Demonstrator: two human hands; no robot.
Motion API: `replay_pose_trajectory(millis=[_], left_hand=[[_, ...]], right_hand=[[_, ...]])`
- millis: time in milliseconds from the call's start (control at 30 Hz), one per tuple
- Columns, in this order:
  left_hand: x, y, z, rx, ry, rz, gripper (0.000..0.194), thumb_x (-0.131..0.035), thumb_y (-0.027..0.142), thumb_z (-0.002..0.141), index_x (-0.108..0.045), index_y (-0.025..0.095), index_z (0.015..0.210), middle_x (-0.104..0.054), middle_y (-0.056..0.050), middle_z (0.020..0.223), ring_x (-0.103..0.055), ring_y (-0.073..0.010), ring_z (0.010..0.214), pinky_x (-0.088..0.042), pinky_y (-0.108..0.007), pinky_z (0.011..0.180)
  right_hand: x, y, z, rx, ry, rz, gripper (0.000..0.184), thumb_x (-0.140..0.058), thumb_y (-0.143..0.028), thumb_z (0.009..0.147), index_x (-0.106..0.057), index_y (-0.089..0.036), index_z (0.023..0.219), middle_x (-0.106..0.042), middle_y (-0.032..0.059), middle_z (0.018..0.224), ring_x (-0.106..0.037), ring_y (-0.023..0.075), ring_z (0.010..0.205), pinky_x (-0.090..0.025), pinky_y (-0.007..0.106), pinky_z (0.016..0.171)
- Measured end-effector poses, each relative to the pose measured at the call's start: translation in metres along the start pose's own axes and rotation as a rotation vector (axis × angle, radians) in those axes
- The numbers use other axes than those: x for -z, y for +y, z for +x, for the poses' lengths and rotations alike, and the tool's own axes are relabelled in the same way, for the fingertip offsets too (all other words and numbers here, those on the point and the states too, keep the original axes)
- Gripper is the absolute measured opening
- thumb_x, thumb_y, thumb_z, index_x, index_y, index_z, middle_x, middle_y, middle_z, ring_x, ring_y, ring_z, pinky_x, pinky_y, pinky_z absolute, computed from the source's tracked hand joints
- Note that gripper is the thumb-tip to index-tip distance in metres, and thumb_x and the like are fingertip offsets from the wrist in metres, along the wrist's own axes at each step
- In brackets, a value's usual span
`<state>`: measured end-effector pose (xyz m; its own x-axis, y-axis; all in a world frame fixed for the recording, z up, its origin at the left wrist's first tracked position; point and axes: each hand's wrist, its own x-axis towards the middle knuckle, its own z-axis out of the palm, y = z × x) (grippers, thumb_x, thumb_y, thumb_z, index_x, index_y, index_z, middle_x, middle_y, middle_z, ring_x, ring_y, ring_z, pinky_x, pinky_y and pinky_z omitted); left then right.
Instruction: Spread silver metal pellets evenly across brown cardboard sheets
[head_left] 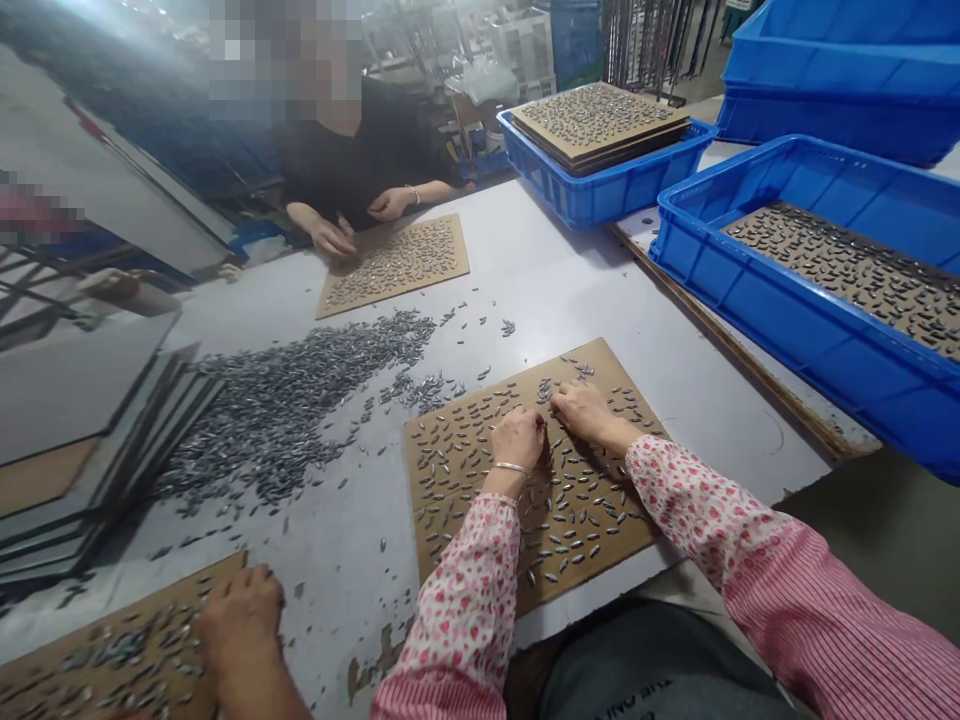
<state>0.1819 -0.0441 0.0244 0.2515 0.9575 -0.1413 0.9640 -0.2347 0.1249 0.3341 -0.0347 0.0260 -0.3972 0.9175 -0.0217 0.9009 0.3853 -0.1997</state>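
A brown cardboard sheet (517, 590) lies before me, covered with small grey spindle-shaped metal pieces (577, 545) set apart from each other. Over its middle, my left hand (517, 440) is closed, thumb and fingers pinched together; whatever is between them is too small to make out. Close beside it on the right, my right hand (583, 410) is also closed, fingertips down at the sheet next to a small cluster of pieces (544, 388). Its fingertips are partly hidden. Another few loose pieces (579, 368) sit near the sheet's far edge.
A large heap of metal pieces (292, 400) spreads over the white table (555, 270). Co-workers' hands (330, 235) work at other sheets across and at lower left. Stacked boards (82, 430) stand left. Blue crates (795, 280) holding covered sheets stand right.
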Motion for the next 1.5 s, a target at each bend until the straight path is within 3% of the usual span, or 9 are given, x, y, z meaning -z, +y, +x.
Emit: replay_pose_trajectory(millis=[267,467,633,900,1033,1233,1500], left_hand=[[0.012,0.009,-0.001,-0.031,0.054,-0.097,0.023,-0.05,0.027,0.085,-0.067,0.025,0.1,-0.064,-0.004,0.099,-0.06,-0.0197,0.094,-0.048,-0.028,0.074],[-0.001,0.02,0.011,-0.079,0.049,-0.073,0.026,-0.044,0.029,0.09,-0.068,0.024,0.097,-0.063,-0.006,0.098,-0.06,-0.0187,0.091,-0.047,-0.028,0.075],[-0.012,0.017,0.016,-0.096,0.077,0.024,0.03,-0.038,0.029,0.093,-0.067,0.022,0.094,-0.062,-0.008,0.096,-0.059,-0.0197,0.09,-0.046,-0.03,0.075],[0.001,0.01,0.008,-0.102,-0.031,0.029,0.026,-0.04,0.028,0.092,-0.066,0.024,0.096,-0.062,-0.006,0.101,-0.058,-0.0199,0.095,-0.046,-0.029,0.077],[0.006,0.016,0.002,-0.099,0.044,0.025,0.027,-0.039,0.025,0.092,-0.066,0.023,0.098,-0.062,-0.007,0.099,-0.057,-0.0201,0.097,-0.045,-0.028,0.077],[-0.006,0.019,-0.002,-0.223,0.063,0.027,0.025,-0.044,0.029,0.091,-0.068,0.025,0.093,-0.062,-0.007,0.096,-0.055,-0.0203,0.096,-0.044,-0.029,0.079],[-0.008,0.021,-0.005,-0.169,-0.012,-0.077,0.023,-0.045,0.03,0.091,-0.066,0.025,0.095,-0.063,-0.006,0.098,-0.057,-0.019,0.095,-0.045,-0.028,0.077]], right_hand=[[0.014,0.026,-0.009,-0.157,0.005,0.17,0.023,-0.049,-0.021,0.09,-0.069,-0.018,0.099,-0.067,0.0085,0.098,-0.057,0.0192,0.092,-0.04,0.027,0.078],[0.0,0.032,-0.015,-0.072,-0.025,0.134,0.016,-0.056,-0.03,0.087,-0.068,-0.021,0.09,-0.065,0.006,0.094,-0.057,0.0194,0.09,-0.04,0.027,0.072],[-0.004,0.024,-0.016,-0.014,0.02,0.024,0.02,-0.048,-0.027,0.092,-0.065,-0.016,0.091,-0.064,0.0104,0.097,-0.055,0.0207,0.093,-0.041,0.03,0.078],[-0.005,0.031,-0.015,0.106,0.03,-0.045,0.02,-0.044,-0.02,0.094,-0.063,-0.013,0.093,-0.063,0.0112,0.095,-0.053,0.0194,0.089,-0.04,0.03,0.077],[-0.002,0.029,-0.014,0.137,0.008,-0.05,0.02,-0.044,-0.019,0.094,-0.063,-0.012,0.094,-0.062,0.0116,0.097,-0.052,0.0196,0.091,-0.04,0.031,0.078],[0.0,0.032,-0.019,0.201,0.028,-0.011,0.018,-0.048,-0.022,0.093,-0.064,-0.014,0.091,-0.062,0.0101,0.096,-0.051,0.0191,0.09,-0.04,0.03,0.076],[-0.005,0.032,-0.022,0.206,0.039,0.021,0.015,-0.048,-0.019,0.092,-0.062,-0.013,0.09,-0.061,0.009,0.092,-0.052,0.0172,0.086,-0.038,0.029,0.073]])
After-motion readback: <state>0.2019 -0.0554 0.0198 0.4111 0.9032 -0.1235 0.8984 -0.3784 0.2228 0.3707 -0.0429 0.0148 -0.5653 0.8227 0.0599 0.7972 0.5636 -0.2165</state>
